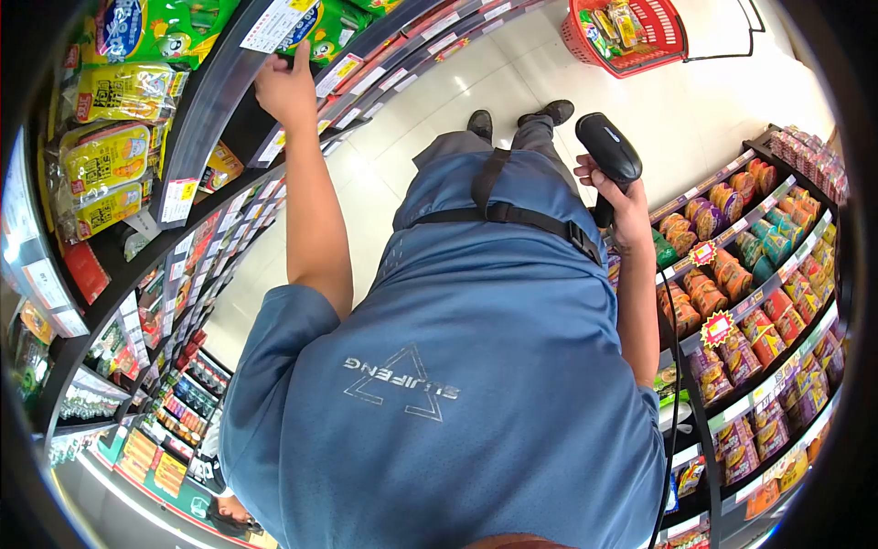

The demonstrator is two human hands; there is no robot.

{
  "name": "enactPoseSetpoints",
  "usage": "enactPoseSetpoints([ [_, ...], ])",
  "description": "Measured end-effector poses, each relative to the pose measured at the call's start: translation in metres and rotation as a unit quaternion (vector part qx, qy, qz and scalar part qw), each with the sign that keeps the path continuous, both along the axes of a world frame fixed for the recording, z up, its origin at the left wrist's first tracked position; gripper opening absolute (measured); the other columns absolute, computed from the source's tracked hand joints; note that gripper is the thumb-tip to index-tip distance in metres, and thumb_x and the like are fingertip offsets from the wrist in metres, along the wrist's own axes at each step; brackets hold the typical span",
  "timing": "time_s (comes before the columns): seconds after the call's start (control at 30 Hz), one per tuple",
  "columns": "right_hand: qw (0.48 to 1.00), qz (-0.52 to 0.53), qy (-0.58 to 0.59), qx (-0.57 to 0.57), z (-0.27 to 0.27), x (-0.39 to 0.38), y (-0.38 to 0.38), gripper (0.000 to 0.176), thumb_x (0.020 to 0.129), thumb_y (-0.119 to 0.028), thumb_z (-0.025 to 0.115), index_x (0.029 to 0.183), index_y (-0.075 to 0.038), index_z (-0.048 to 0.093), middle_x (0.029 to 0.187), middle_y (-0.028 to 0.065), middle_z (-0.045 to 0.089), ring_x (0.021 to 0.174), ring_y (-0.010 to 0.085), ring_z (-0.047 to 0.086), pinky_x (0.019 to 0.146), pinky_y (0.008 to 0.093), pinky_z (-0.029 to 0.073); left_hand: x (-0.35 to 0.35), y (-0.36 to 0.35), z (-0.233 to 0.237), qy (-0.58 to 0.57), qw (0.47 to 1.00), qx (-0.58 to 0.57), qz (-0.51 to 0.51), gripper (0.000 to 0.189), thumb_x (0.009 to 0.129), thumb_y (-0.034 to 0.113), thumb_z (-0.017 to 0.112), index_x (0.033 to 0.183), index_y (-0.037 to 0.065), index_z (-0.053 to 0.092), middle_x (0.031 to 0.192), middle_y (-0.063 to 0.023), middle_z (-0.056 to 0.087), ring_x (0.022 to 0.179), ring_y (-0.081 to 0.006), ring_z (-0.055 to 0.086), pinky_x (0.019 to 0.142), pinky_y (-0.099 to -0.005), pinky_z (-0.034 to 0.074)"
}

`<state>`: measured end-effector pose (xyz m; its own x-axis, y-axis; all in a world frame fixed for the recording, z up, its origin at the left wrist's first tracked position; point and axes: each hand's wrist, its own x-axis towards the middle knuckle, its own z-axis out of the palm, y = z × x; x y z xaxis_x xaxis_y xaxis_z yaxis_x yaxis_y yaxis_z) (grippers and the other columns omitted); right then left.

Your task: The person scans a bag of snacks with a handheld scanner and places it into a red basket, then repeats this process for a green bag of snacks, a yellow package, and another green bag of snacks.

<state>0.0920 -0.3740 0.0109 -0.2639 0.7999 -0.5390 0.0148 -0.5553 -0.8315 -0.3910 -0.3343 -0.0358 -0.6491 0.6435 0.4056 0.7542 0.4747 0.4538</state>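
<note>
My left hand (288,90) reaches up to the shelf at the upper left. Its thumb and fingers close at the lower edge of a green snack bag (331,35), beside a price label (276,26); the fingertips are partly hidden. On the other side, my right hand (622,206) is wrapped round the handle of a black handheld barcode scanner (608,146), its head pointing up and away from my body. More green bags (160,32) and yellow packs in clear wrap (110,160) fill the shelf left of my left hand.
A red shopping basket (585,46) holding several small packs stands on the tiled floor (457,87) ahead. Shelves of cup and bag noodles (732,274) curve along my right. A black cable (675,366) hangs beside my right arm. Another person (229,512) is at the lower left.
</note>
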Motion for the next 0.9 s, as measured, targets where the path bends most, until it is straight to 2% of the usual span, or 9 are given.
enactPoseSetpoints([
  [0.1, 0.993, -0.074, 0.055, -0.077, -0.016, 0.017, -0.006, 0.032, 0.086, -0.017, 0.068, 0.11, 0.002, 0.059, 0.101, 0.014, 0.067, 0.089, 0.0194, 0.066, 0.081, 0.0334, 0.05, 0.049, -0.01, 0.011, -0.123, 0.99, 0.062, -0.041, 0.03, 0.079, 0.027, 0.077, 0.082, 0.002, 0.059, 0.068, -0.005, 0.059, 0.057, -0.0197, 0.057, 0.061, -0.0375, 0.047],
  [0.13, 0.989, -0.115, 0.032, -0.091, -0.019, 0.018, -0.009, 0.03, 0.086, -0.02, 0.068, 0.104, 0.001, 0.059, 0.087, 0.0116, 0.066, 0.072, 0.0179, 0.064, 0.068, 0.0309, 0.051, 0.065, -0.011, 0.007, -0.126, 0.987, 0.034, -0.094, 0.03, 0.079, 0.027, 0.076, 0.081, 0.004, 0.058, 0.067, -0.005, 0.059, 0.056, -0.0199, 0.056, 0.059, -0.0381, 0.047],
  [0.27, 0.974, -0.161, -0.071, -0.145, -0.057, 0.052, -0.023, 0.024, 0.085, -0.021, 0.068, 0.098, -0.003, 0.06, 0.067, 0.0027, 0.056, 0.053, 0.0124, 0.053, 0.05, 0.0259, 0.043, 0.124, 0.006, -0.032, -0.211, 0.929, -0.039, -0.303, 0.028, 0.081, 0.026, 0.074, 0.088, 0.004, 0.058, 0.069, -0.0068, 0.061, 0.059, -0.0229, 0.059, 0.059, -0.0373, 0.047],
  [0.33, 0.963, -0.182, -0.093, -0.178, -0.075, 0.072, -0.035, 0.024, 0.084, -0.022, 0.07, 0.096, -0.004, 0.06, 0.066, 0.0024, 0.057, 0.05, 0.0122, 0.053, 0.048, 0.0258, 0.043, 0.156, 0.021, -0.031, -0.274, 0.822, -0.256, -0.429, 0.03, 0.082, 0.029, 0.071, 0.096, 0.005, 0.061, 0.074, -0.0081, 0.064, 0.068, -0.0253, 0.063, 0.064, -0.0355, 0.048],
  [0.43, 0.941, -0.231, -0.103, -0.225, -0.101, 0.096, -0.058, 0.024, 0.083, -0.024, 0.072, 0.089, -0.006, 0.058, 0.063, 0.0022, 0.056, 0.046, 0.0123, 0.051, 0.044, 0.0275, 0.042, 0.191, 0.05, -0.049, -0.221, 0.729, -0.375, -0.529, 0.033, 0.085, 0.031, 0.07, 0.105, 0.005, 0.062, 0.074, -0.006, 0.063, 0.067, -0.0171, 0.06, 0.064, -0.0318, 0.048],
  [0.47, 0.935, -0.24, -0.103, -0.241, -0.108, 0.102, -0.066, 0.024, 0.082, -0.025, 0.073, 0.088, -0.007, 0.057, 0.063, 0.0022, 0.056, 0.046, 0.0125, 0.051, 0.044, 0.0276, 0.042, 0.201, 0.059, -0.056, -0.214, 0.706, -0.398, -0.546, 0.034, 0.085, 0.033, 0.068, 0.105, 0.006, 0.062, 0.079, -0.0073, 0.065, 0.073, -0.0201, 0.062, 0.068, -0.0338, 0.049],
  [0.63, 0.903, -0.274, -0.127, -0.306, -0.14, 0.126, -0.082, 0.028, 0.081, -0.029, 0.075, 0.083, -0.007, 0.057, 0.061, 0.0017, 0.054, 0.046, 0.0123, 0.051, 0.042, 0.0288, 0.041, 0.232, 0.095, -0.107, -0.229, 0.673, -0.465, -0.528, 0.039, 0.083, 0.037, 0.069, 0.105, 0.005, 0.063, 0.084, -0.012, 0.067, 0.082, -0.027, 0.065, 0.073, -0.0366, 0.05],
  [0.73, 0.895, -0.276, -0.142, -0.32, -0.153, 0.142, -0.076, 0.028, 0.081, -0.027, 0.074, 0.083, -0.006, 0.057, 0.059, 0.002, 0.053, 0.043, 0.0122, 0.05, 0.04, 0.0286, 0.039, 0.231, 0.105, -0.153, -0.25, 0.69, -0.471, -0.489, 0.039, 0.083, 0.037, 0.068, 0.103, 0.003, 0.063, 0.086, -0.0125, 0.068, 0.082, -0.0267, 0.066, 0.075, -0.037, 0.051],
  [0.9, 0.903, -0.254, -0.152, -0.313, -0.151, 0.176, -0.032, 0.029, 0.08, -0.023, 0.075, 0.082, -0.003, 0.055, 0.058, 0.0034, 0.053, 0.041, 0.0117, 0.049, 0.038, 0.0273, 0.039, 0.246, 0.136, -0.171, -0.352, 0.658, -0.589, -0.309, 0.032, 0.086, 0.03, 0.067, 0.101, 0.002, 0.064, 0.083, -0.0074, 0.067, 0.07, -0.0159, 0.064, 0.061, -0.0297, 0.051],
])
